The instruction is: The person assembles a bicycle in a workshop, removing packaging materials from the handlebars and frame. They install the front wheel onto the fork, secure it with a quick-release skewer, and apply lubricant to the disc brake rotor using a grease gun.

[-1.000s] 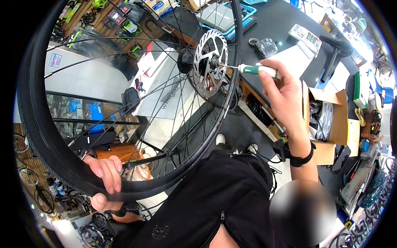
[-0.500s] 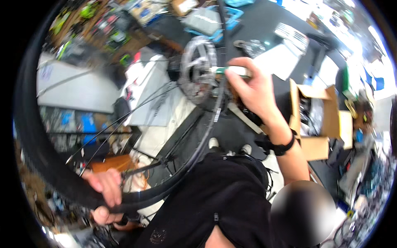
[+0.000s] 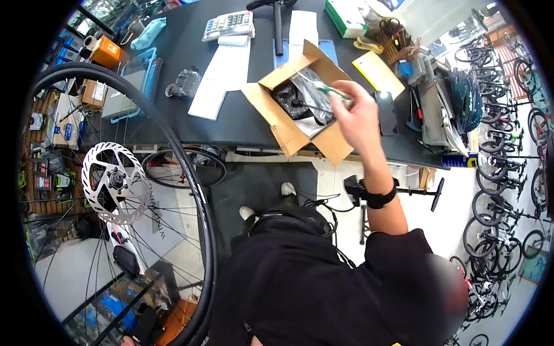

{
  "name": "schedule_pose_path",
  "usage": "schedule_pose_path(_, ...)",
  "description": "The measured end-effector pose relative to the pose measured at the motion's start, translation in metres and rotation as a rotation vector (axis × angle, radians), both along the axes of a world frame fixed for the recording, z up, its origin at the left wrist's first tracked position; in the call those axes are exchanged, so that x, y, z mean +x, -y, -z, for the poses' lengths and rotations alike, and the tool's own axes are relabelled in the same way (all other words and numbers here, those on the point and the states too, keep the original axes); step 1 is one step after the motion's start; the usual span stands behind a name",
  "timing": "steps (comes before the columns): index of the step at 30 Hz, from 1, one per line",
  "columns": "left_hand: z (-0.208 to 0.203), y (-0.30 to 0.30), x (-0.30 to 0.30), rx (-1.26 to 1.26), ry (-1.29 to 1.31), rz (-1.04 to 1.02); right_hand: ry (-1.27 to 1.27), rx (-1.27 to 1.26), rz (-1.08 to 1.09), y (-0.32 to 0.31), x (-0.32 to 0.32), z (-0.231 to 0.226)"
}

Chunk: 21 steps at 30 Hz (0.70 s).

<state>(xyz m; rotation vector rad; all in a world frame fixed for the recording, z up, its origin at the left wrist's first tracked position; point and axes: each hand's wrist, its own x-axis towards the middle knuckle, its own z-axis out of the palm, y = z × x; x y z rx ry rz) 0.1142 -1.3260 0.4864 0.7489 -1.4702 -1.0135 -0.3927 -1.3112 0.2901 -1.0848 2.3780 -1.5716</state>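
Observation:
In my right hand (image 3: 359, 112) is a screwdriver (image 3: 330, 89) with a green and white handle, its thin shaft pointing up and left over an open cardboard box (image 3: 283, 134). My fingers are closed round the handle. On the left a bicycle wheel stands large in view, with a black tyre (image 3: 209, 230), thin spokes and a silver disc brake rotor (image 3: 92, 185) at its hub. Only a bit of my left hand (image 3: 128, 341) shows at the lower edge, beside the wheel's lower part; its fingers are mostly hidden. Plastic-wrapped black parts lie inside the box.
The dark workbench (image 3: 173, 124) bears a calculator (image 3: 228, 26), white papers (image 3: 222, 75), a phone (image 3: 388, 113), a yellow envelope (image 3: 378, 74) and a helmet (image 3: 465, 99). Another wheel (image 3: 184, 167) leans below the bench. Several bicycles (image 3: 490, 190) line the right side.
My right hand has drawn the screwdriver away from the rotor to above the box. The wheel now sits farther left in view, and my left hand has mostly dropped out of sight.

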Motion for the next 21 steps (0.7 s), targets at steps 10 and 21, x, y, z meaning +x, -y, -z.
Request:
schedule_pose_path(10,-0.007,-0.003,-0.009,0.042,-0.125,-0.044,-0.038,-0.003,-0.038,-0.034,-0.038,0.056)
schedule_pose_path(21,-0.004,-0.018,0.006,0.143,-0.038,0.024,-0.381,0.508,-0.456,-0.009,-0.024,0.052)
